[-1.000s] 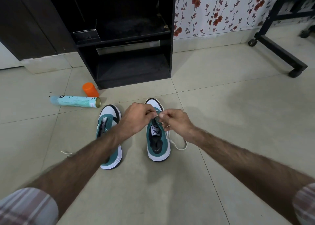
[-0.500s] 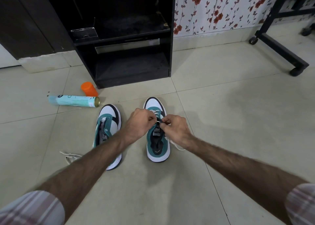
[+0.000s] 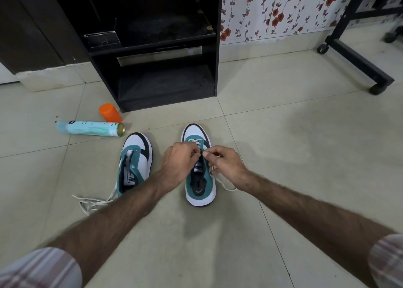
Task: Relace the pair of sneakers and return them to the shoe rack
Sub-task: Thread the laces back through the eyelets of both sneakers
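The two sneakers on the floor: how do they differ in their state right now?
The right sneaker has a lace crossed through its front eyelets, and both hands work on it; the left sneaker has bare eyelets and is untouched. The right sneaker's lace trails on its right side; the left sneaker's loose lace lies on the floor beside its heel. Both are white, teal and black, toes toward the rack.

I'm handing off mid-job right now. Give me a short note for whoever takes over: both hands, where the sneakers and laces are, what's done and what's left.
Left hand and right hand: both in a pinch grip on the white lace over the right sneaker.
Right sneaker: on the floor before the black shoe rack; only the toe-end rows are laced, and the loose lace trails to its right.
Left sneaker: beside it, unlaced, its lace lying loose on the floor by the heel.
Left to do: finish the right sneaker, lace the left, put both on the rack.
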